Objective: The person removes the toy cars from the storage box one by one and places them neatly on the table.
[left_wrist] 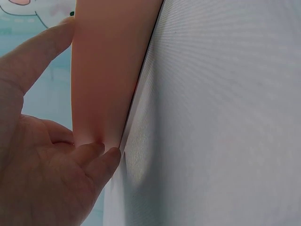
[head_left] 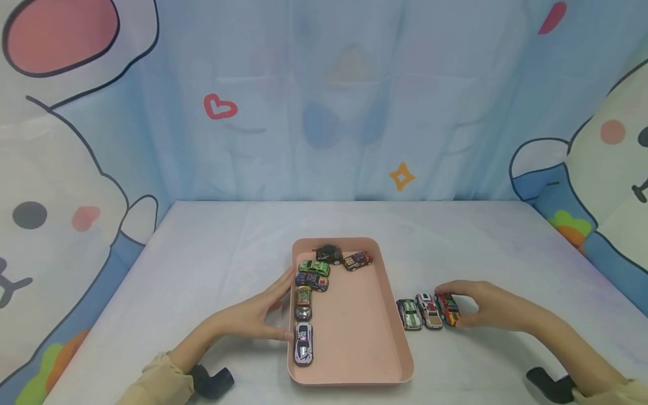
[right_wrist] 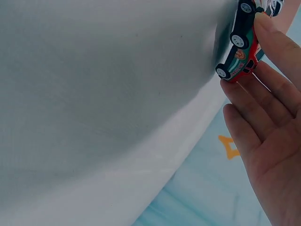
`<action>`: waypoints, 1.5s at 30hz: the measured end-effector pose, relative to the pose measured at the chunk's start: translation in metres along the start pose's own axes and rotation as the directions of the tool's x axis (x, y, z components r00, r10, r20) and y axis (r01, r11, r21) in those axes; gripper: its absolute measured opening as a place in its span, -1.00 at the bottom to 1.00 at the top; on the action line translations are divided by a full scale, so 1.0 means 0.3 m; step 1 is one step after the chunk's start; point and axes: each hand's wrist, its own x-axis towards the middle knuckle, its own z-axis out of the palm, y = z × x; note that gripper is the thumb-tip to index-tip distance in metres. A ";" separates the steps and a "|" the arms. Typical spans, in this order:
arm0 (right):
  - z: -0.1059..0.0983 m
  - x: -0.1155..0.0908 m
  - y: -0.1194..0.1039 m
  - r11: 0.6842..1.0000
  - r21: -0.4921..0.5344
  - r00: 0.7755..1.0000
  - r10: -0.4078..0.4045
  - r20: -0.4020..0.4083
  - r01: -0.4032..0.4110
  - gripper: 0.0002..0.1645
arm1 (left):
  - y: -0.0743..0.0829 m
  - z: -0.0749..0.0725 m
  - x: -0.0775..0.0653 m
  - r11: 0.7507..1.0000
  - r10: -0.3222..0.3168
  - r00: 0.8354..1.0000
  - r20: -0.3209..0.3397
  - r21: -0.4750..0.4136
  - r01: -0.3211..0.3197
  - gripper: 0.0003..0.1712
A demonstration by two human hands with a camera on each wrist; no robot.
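Observation:
A peach-pink tray (head_left: 354, 337) lies on the table. My left hand (head_left: 263, 312) touches its left outer side, with fingers spread along the wall; the left wrist view shows the fingertips against the tray wall (left_wrist: 103, 70). Right of the tray, three toy cars stand side by side: a green-and-white toy car (head_left: 409, 314), a white-and-red toy car (head_left: 430, 311), and a red toy car with orange and dark markings (head_left: 448, 310). With thumb and fingertips at opposite ends, my right hand (head_left: 488, 304) pinches the red toy car. The right wrist view shows its wheels (right_wrist: 239, 41) and side.
Inside the tray, along its left wall and far end, sit several toy cars, among them a white-and-purple one (head_left: 304, 343), a green one (head_left: 314, 268) and a black one (head_left: 329, 254). A white cloth covers the table (head_left: 228, 236); a printed blue curtain (head_left: 344, 112) hangs behind.

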 end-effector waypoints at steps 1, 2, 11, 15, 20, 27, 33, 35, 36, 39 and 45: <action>0.002 -0.001 0.000 1.000 0.003 1.000 0.000 0.000 0.000 -0.23 | 0.000 0.000 0.000 1.000 0.001 1.000 0.001 0.000 -0.001 0.30; 0.003 -0.003 0.000 1.000 0.004 1.000 -0.006 0.000 0.006 -0.23 | 0.001 -0.001 0.000 1.000 0.001 1.000 0.002 -0.001 -0.001 0.31; 0.009 -0.014 0.003 1.000 0.015 1.000 -0.008 0.001 0.008 -0.22 | 0.001 0.001 0.005 1.000 0.002 1.000 0.006 -0.006 -0.002 0.31; 0.015 -0.014 0.002 1.000 0.002 1.000 0.003 -0.004 -0.003 -0.20 | 0.000 0.000 0.004 1.000 0.003 1.000 0.004 -0.010 -0.002 0.31; 0.016 -0.015 -0.003 1.000 -0.015 1.000 0.000 0.002 0.000 -0.21 | 0.000 0.000 0.004 1.000 0.013 1.000 0.006 -0.012 -0.013 0.31; 0.022 -0.010 -0.021 0.997 -0.074 1.000 -0.024 0.005 0.025 -0.22 | 0.004 -0.004 0.003 1.000 0.000 1.000 -0.004 -0.012 0.000 0.30; 0.026 -0.006 -0.028 0.996 -0.092 1.000 -0.013 0.007 0.014 -0.19 | 0.007 -0.009 0.003 1.000 -0.005 1.000 -0.004 -0.013 0.005 0.31; 0.025 -0.005 -0.031 0.995 -0.097 1.000 -0.006 0.002 0.006 -0.13 | 0.004 -0.009 0.003 1.000 -0.006 1.000 -0.002 -0.014 0.006 0.30; 0.022 -0.005 -0.035 0.995 -0.104 1.000 0.003 -0.007 -0.003 -0.11 | 0.002 -0.009 0.003 1.000 -0.006 1.000 -0.001 -0.013 0.006 0.31; -0.001 0.005 -0.056 0.989 -0.149 0.996 -0.011 -0.086 -0.002 -0.09 | -0.002 -0.009 0.002 1.000 -0.005 1.000 0.003 -0.015 0.005 0.31; -0.065 0.057 -0.148 0.981 -0.187 0.957 -0.101 -0.272 0.050 -0.28 | -0.008 -0.005 0.001 1.000 -0.001 1.000 0.009 -0.018 0.001 0.31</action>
